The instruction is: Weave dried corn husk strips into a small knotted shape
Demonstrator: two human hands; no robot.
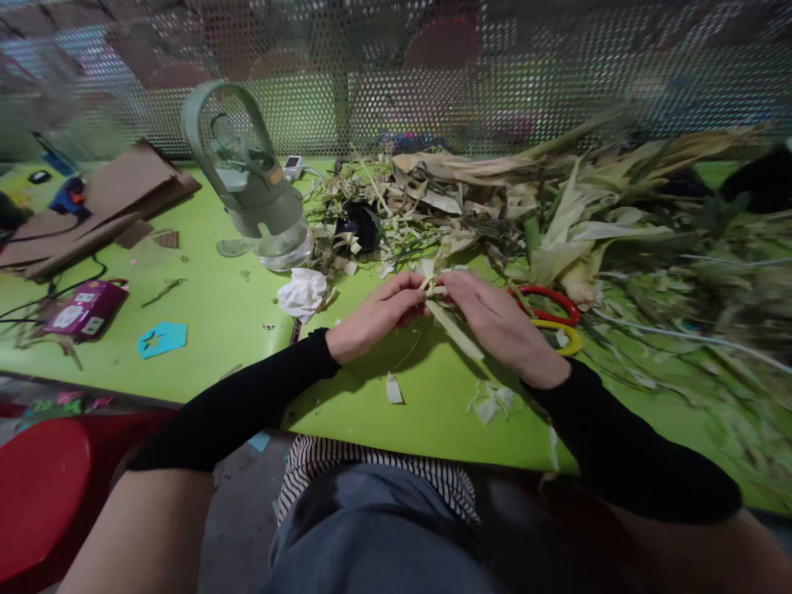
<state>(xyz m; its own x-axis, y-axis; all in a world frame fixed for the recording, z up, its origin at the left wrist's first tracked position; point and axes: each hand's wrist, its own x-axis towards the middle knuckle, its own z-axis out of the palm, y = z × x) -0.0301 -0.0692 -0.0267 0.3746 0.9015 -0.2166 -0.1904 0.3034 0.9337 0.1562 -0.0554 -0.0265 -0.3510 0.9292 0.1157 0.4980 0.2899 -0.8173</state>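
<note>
- At my far left sits a smooth red stool (43, 487) with a rounded seat, below the glossy green counter (216, 363).
- Stiff brown paper (127, 194) lies creased and folded above a boxy purple block (87, 312) with white markings.
- Next comes a flat, angular blue card (173, 337) bearing a dark star shape.
- A clear-bottomed bottle (263, 202) stands with its grey-green top and arched handle, and a crumpled white tissue (302, 290) is just beside its base.
- My left hand (380, 316) pinches a pale, fibrous husk strip (456, 330) at its knotted upper end, in front of me over the counter; the strip's flat, ribbed tail slants down to the right.
- My right hand (495, 318) grips the same knot from the other side, fingers curled in close to the left ones.
- By my right wrist lie a red loop (577, 313) and a yellow loop (577, 343), both smooth and rounded.
- Papery, wrinkled husks (572, 235) heap up behind; towards the right edge they blur, perhaps into finer shreds.
</note>
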